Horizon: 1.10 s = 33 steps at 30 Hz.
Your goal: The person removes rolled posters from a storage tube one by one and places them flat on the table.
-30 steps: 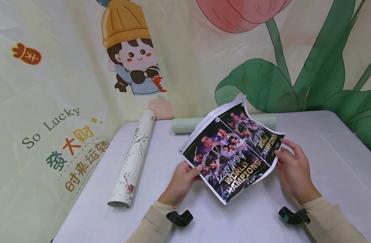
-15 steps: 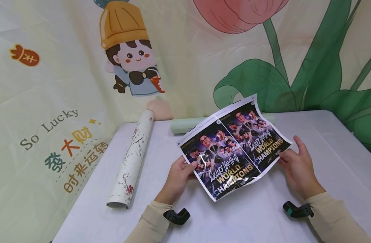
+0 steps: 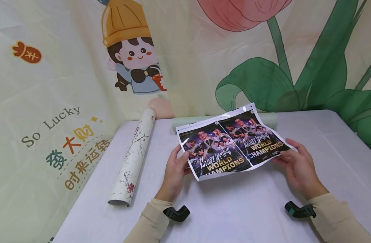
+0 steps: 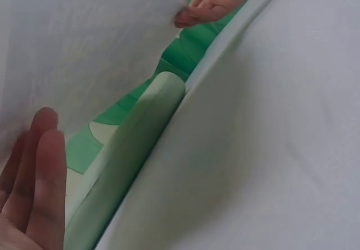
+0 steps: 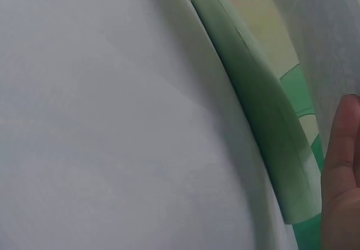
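Note:
A glossy printed sheet (image 3: 222, 145), with two matching "World Champions" posters side by side, is held up over the table, its top edge leaning away and its surface slightly bowed. My left hand (image 3: 174, 172) pinches its left edge, thumb on the printed face and fingers behind. On the lower right corner, my right hand (image 3: 302, 172) grips between thumb and fingers. From below, the left wrist view shows the plain pale back of the sheet (image 4: 84, 53), straight left fingers (image 4: 50, 177) supporting it. Part of the right hand (image 5: 343, 166) shows beside the sheet in the right wrist view.
A pale green roll (image 3: 268, 120) lies along the table's back edge, partly covered by the sheet. To the left, a white roll with blossom branches (image 3: 132, 158) lies lengthwise on the white-covered table (image 3: 231, 216). A printed cloth backdrop (image 3: 188, 67) hangs behind.
The sheet has been turned more level and spread flatter, its lower edge rising and its top tipping back. Both hands keep hold; the right hand has moved slightly outward.

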Each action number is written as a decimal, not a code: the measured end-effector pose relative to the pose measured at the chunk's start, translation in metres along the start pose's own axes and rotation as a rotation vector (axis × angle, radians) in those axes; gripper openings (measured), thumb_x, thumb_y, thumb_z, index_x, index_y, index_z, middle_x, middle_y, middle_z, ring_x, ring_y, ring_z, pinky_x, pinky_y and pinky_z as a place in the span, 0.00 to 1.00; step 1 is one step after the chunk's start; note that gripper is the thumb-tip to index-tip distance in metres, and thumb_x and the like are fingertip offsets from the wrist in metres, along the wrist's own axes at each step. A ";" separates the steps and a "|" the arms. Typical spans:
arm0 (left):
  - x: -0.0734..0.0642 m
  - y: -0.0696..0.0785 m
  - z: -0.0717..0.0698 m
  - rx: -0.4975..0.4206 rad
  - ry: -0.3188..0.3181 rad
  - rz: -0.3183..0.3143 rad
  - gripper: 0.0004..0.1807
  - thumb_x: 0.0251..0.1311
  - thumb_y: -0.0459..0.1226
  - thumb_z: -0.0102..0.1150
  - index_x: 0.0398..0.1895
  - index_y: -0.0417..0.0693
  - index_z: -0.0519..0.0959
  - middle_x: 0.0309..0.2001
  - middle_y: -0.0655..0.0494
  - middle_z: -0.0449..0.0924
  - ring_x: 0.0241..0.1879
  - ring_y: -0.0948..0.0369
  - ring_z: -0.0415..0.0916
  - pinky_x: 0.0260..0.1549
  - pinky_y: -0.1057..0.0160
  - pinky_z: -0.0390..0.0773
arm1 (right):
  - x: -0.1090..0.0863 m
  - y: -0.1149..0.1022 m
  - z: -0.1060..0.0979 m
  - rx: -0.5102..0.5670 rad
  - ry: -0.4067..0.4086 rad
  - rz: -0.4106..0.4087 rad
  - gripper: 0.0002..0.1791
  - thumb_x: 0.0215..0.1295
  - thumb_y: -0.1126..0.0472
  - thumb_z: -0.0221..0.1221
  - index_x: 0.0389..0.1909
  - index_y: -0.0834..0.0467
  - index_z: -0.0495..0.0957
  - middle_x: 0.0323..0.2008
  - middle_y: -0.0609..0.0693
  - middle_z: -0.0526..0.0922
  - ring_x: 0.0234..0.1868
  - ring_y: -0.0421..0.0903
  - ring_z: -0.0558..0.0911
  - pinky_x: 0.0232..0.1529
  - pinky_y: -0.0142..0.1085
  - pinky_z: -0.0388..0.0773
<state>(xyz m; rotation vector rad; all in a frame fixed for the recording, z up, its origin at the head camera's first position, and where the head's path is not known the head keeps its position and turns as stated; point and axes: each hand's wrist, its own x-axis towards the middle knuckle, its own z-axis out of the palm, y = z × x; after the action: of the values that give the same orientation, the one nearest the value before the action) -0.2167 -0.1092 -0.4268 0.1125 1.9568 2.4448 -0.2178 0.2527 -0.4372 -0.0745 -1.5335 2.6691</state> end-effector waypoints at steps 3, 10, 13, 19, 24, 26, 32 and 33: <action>-0.001 0.003 -0.002 -0.052 -0.026 -0.014 0.31 0.62 0.41 0.56 0.67 0.61 0.55 0.53 0.44 0.75 0.42 0.49 0.79 0.33 0.53 0.80 | -0.002 0.003 0.004 -0.034 0.006 -0.005 0.31 0.67 0.68 0.49 0.67 0.57 0.46 0.63 0.64 0.55 0.45 0.48 0.80 0.46 0.40 0.77; -0.002 0.007 -0.015 -0.075 -0.022 -0.036 0.37 0.59 0.32 0.57 0.68 0.62 0.54 0.56 0.44 0.72 0.45 0.46 0.77 0.34 0.48 0.79 | -0.008 0.010 0.015 -0.119 -0.014 0.013 0.36 0.67 0.67 0.49 0.70 0.55 0.40 0.62 0.64 0.57 0.43 0.48 0.80 0.45 0.40 0.78; -0.001 0.008 -0.019 -0.061 -0.002 -0.037 0.35 0.60 0.31 0.56 0.68 0.59 0.55 0.56 0.43 0.72 0.45 0.47 0.77 0.35 0.50 0.80 | -0.010 0.012 0.018 -0.142 -0.037 0.024 0.37 0.67 0.66 0.50 0.71 0.54 0.39 0.63 0.65 0.56 0.44 0.48 0.80 0.45 0.40 0.78; 0.001 0.008 -0.022 -0.025 0.031 -0.066 0.30 0.63 0.34 0.52 0.67 0.56 0.57 0.55 0.45 0.73 0.43 0.50 0.79 0.33 0.55 0.80 | -0.012 0.011 0.022 -0.134 -0.060 0.027 0.37 0.67 0.66 0.49 0.71 0.57 0.39 0.62 0.67 0.55 0.43 0.49 0.80 0.46 0.41 0.77; 0.005 0.007 -0.024 -0.010 0.064 -0.114 0.26 0.64 0.35 0.50 0.64 0.56 0.59 0.53 0.46 0.75 0.40 0.52 0.80 0.33 0.53 0.80 | -0.014 0.010 0.025 -0.071 -0.064 0.049 0.36 0.66 0.68 0.49 0.69 0.58 0.40 0.61 0.65 0.57 0.43 0.49 0.80 0.46 0.42 0.77; 0.008 0.006 -0.026 0.006 0.077 -0.146 0.24 0.64 0.37 0.49 0.63 0.55 0.61 0.51 0.45 0.76 0.39 0.52 0.80 0.33 0.53 0.80 | -0.015 0.010 0.026 -0.048 -0.065 0.059 0.36 0.66 0.69 0.49 0.69 0.59 0.40 0.59 0.64 0.58 0.42 0.49 0.80 0.46 0.42 0.77; 0.015 0.007 -0.039 0.101 0.100 -0.290 0.21 0.63 0.40 0.51 0.59 0.51 0.64 0.44 0.46 0.79 0.38 0.53 0.80 0.35 0.53 0.79 | -0.019 0.013 0.032 -0.051 -0.076 0.092 0.35 0.66 0.69 0.49 0.67 0.60 0.39 0.59 0.64 0.59 0.42 0.49 0.81 0.47 0.43 0.77; 0.016 0.008 -0.043 0.114 0.092 -0.312 0.21 0.63 0.40 0.51 0.59 0.50 0.65 0.44 0.46 0.79 0.38 0.53 0.80 0.35 0.53 0.80 | -0.019 0.013 0.033 -0.056 -0.076 0.101 0.35 0.66 0.69 0.48 0.67 0.60 0.39 0.59 0.64 0.59 0.42 0.49 0.80 0.47 0.43 0.76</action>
<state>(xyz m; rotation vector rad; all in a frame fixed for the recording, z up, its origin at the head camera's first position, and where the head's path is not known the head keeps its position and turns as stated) -0.2345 -0.1520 -0.4280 -0.2874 1.9732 2.1772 -0.2016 0.2163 -0.4320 -0.0555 -1.6710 2.7357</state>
